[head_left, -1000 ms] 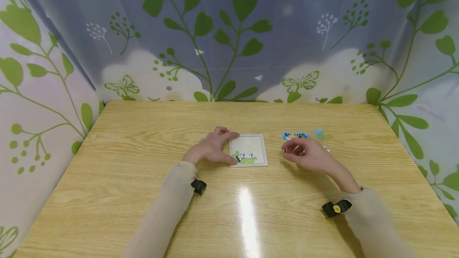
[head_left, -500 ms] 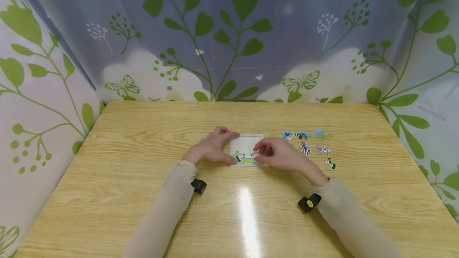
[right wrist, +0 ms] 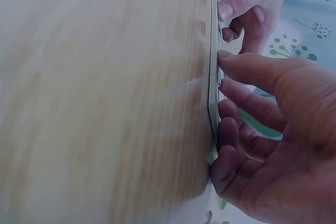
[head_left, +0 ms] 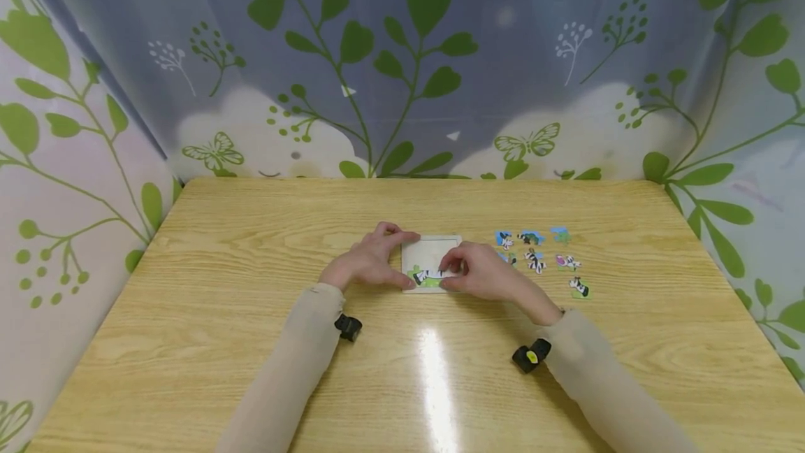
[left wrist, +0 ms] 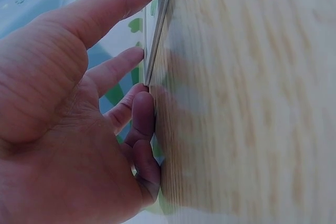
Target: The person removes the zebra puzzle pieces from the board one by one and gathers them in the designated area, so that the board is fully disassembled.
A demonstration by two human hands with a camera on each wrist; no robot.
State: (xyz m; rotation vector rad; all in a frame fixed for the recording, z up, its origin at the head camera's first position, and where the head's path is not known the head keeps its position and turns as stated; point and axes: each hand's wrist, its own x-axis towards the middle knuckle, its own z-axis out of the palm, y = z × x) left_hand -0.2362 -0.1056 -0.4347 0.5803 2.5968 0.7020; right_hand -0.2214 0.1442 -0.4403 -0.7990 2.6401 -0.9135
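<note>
A square white puzzle tray [head_left: 430, 252] lies on the table. Green zebra-printed puzzle pieces [head_left: 430, 279] sit along its near edge. My left hand [head_left: 367, 261] holds the tray's left side, with thumb and forefinger spread to the near and far corners. Over the tray's near right part, my right hand [head_left: 486, 272] pinches a puzzle piece between thumb and forefinger. The fingers cover the piece's right end. In the right wrist view, the right thumb [right wrist: 257, 69] meets the tray's rim, and the other fingers curl beside it.
To the right of the tray lie several loose puzzle pieces [head_left: 534, 261], blue, green and black-and-white. The wooden table [head_left: 251, 243] reaches back to a leaf-patterned curtain [head_left: 402, 75]. A bright reflection crosses the table in front of the tray.
My right hand has moved left from beside the loose pieces onto the tray, then slightly further left. It uncovers the loose pieces. The left hand and tray stay in place.
</note>
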